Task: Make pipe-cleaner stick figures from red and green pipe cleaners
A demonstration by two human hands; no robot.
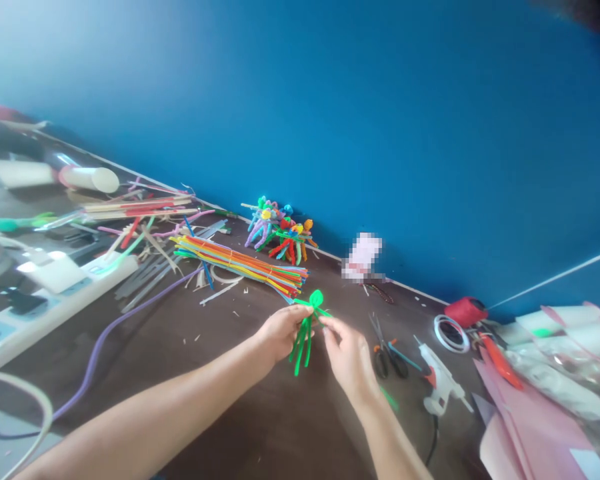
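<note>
Between my two hands is a green pipe-cleaner figure (317, 299) with a rounded looped top and several strands hanging below. My left hand (283, 328) is closed on it, thumb and fingers pinching just under the loop. My right hand (344, 347) pinches a short green strand that sticks out on the figure's right side. Just beyond my hands lies a bundle of coloured pipe cleaners (240, 261), tied together. Behind that bundle, against the wall, sit several finished-looking multicoloured pipe-cleaner figures (280, 230).
Scissors (387, 350) and a white glue gun (443, 380) lie to the right, near a red spool (465, 311) and pink paper sheets (535, 413). A power strip (55, 300) and loose strips (155, 260) occupy the left. The blue wall (355, 120) bounds the table's back.
</note>
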